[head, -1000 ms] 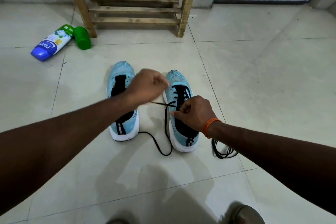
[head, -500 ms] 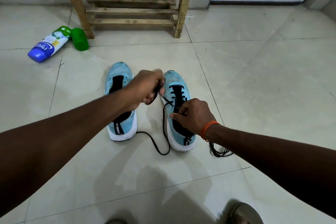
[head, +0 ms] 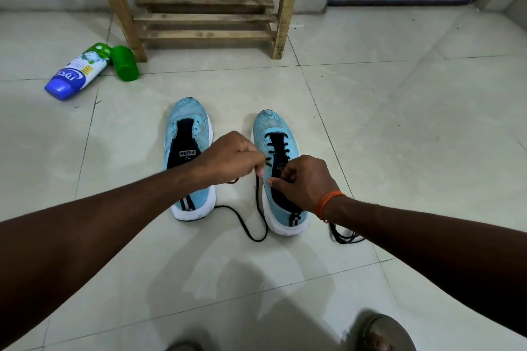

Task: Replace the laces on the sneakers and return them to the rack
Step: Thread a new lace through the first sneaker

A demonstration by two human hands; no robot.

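Observation:
Two light-blue sneakers stand side by side on the tiled floor, toes pointing away from me. The left sneaker (head: pixel 188 122) has no lace. The right sneaker (head: pixel 271 128) is partly threaded with a black lace (head: pixel 251 232) whose loose end loops on the floor between the shoes. My left hand (head: pixel 232 155) pinches that lace beside the right sneaker's left eyelets. My right hand (head: pixel 303 179) rests over the sneaker's tongue, fingers curled and pinching at its eyelets. A second black lace (head: pixel 343 236) lies bunched under my right wrist. The wooden rack (head: pixel 205 18) stands against the wall behind.
A blue-capped white bottle (head: pixel 75 72) lies on the floor left of the rack, with a green cup (head: pixel 124 63) on its side against the rack's leg. A sandalled foot (head: pixel 379 335) shows at the bottom edge. Open tiled floor stretches to the right.
My left hand has dropped lower and closer to the right sneaker's eyelets, still pinching the lace. My right hand stays on the sneaker's tongue. The lace loop on the floor has barely shifted.

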